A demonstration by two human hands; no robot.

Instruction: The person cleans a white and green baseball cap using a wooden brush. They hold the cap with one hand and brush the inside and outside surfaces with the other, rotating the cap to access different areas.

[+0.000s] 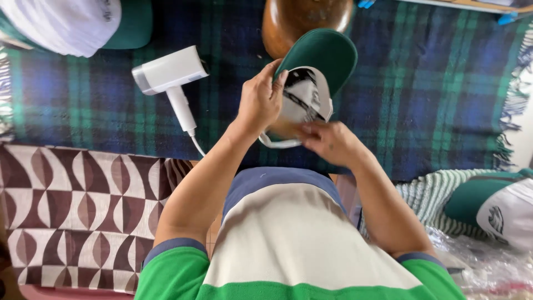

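I hold a cap (311,83) with a green brim and a white crown over a blue and green plaid blanket (433,83). My left hand (261,100) grips the cap's left side where brim meets crown. My right hand (327,141) holds the lower edge of the crown from below, slightly blurred. The cap's brim points away from me and partly hides a rounded brown wooden form (288,19) behind it.
A white hair dryer (169,78) with a cord lies on the blanket to the left. Another white and green cap (72,22) sits at the top left. A third cap (494,208) rests on striped cloth at the right. A brown patterned cloth (78,211) lies lower left.
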